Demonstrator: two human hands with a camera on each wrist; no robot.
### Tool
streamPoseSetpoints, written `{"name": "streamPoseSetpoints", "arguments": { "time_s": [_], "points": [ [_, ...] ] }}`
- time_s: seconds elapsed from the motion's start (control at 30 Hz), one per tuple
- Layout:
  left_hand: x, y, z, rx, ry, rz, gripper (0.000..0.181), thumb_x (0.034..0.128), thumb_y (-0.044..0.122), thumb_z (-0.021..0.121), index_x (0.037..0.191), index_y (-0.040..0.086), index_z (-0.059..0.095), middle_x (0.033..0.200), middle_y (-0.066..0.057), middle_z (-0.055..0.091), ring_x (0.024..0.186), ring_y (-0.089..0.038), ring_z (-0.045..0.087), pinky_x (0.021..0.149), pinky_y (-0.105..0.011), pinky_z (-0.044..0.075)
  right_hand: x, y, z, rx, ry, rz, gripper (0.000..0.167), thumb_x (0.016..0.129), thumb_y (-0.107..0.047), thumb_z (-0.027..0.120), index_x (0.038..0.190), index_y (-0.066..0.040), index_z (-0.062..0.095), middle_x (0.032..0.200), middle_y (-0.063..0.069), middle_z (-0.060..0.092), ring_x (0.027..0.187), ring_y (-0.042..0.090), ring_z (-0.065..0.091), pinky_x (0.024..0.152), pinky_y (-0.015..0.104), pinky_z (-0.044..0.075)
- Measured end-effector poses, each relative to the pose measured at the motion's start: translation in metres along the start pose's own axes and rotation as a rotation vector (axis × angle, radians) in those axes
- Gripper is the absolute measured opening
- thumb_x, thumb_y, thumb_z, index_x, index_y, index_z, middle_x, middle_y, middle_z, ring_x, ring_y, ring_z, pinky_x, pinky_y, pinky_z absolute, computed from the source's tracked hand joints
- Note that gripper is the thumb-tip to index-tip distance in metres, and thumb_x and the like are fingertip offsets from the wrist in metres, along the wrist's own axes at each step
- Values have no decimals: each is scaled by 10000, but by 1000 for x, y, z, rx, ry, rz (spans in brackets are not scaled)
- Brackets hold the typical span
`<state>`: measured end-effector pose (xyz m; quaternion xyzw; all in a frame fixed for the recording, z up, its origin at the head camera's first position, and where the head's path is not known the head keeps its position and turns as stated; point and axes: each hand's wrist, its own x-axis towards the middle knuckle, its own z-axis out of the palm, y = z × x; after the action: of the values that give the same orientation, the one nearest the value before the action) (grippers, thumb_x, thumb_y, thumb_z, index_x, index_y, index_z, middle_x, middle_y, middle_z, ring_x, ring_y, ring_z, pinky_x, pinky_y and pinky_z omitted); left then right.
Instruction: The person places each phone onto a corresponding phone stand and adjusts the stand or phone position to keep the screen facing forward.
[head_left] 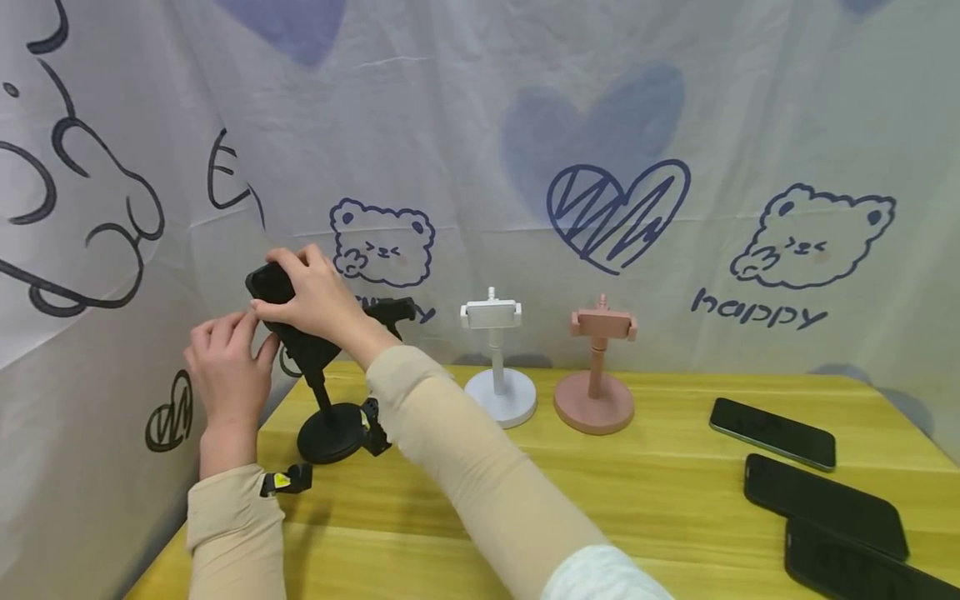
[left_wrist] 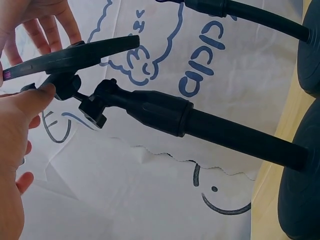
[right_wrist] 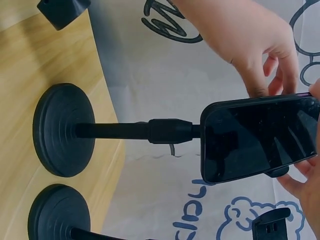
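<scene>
A black smartphone (right_wrist: 260, 137) sits lengthwise in the clamp of a black phone stand (left_wrist: 155, 111), its dark screen showing in the right wrist view. My right hand (head_left: 318, 296) grips the phone's upper end, fingers over one edge and thumb on the other. Below it, my left hand (head_left: 228, 367) has its thumb against the clamp at the phone's side, with fingers bent behind. The stand's round base (right_wrist: 64, 130) rests on the table, its pole upright. A second black stand (head_left: 390, 312) stands close by, partly hidden by my right arm.
A white phone stand (head_left: 501, 396) and a pink phone stand (head_left: 594, 402) stand toward the back of the wooden table (head_left: 420, 517). Three dark phones, the farthest one (head_left: 772, 433) among them, lie at the right. A printed curtain (head_left: 465, 133) hangs behind and along the left.
</scene>
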<state>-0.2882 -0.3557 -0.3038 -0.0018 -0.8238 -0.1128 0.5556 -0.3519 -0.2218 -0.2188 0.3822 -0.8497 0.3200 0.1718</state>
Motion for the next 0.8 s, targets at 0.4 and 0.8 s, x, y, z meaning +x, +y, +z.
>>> {"name": "streamPoseSetpoints", "arguments": {
  "time_s": [0.4, 0.8],
  "points": [
    [0, 1, 7, -77, 4, -42, 322, 872, 43, 692, 1190, -1, 663, 1149, -227, 649, 1058, -442, 469, 878, -598, 357, -3, -4, -3, -1, -7, 27, 622, 872, -510, 646, 1413, -282, 440, 1295, 40, 452, 1037, 113, 471, 749, 203, 454],
    [0, 3, 1, -14, 58, 31, 291, 845, 60, 719, 1128, 9, 684, 1081, -192, 703, 1025, -402, 496, 867, -589, 394, 1, -6, 2, -39, 35, 73, 630, 855, -536, 655, 1399, -288, 454, 1296, 21, 463, 1034, 97, 467, 758, 192, 461]
  ]
}}
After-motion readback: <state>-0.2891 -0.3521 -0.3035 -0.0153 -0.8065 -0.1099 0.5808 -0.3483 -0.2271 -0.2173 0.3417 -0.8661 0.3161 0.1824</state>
